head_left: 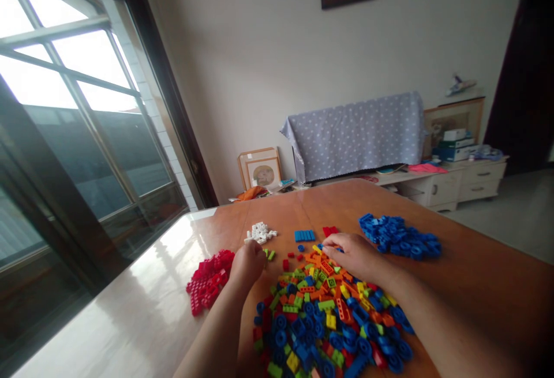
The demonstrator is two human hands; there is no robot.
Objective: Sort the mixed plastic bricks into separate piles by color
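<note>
My left hand (249, 264) is closed with its fingers curled away from me, between the red brick pile (211, 280) and a few green bricks (269, 254). What its fingers hold, if anything, is hidden. Just beyond it lies a small heap of white bricks (260, 232). My right hand (354, 254) reaches over the far edge of the mixed brick pile (322, 314), fingers bent together beside a yellow brick (317, 249). Whether a brick is in them I cannot make out. Red bricks (330, 231) sit right behind its fingertips.
A blue brick pile (396, 236) is at the right of the wooden table (164, 309). Light-blue bricks (304, 235) stand in a row near the middle. Behind the table are a cloth-covered object (355, 135) and a white cabinet (459, 186); glass windows are at left.
</note>
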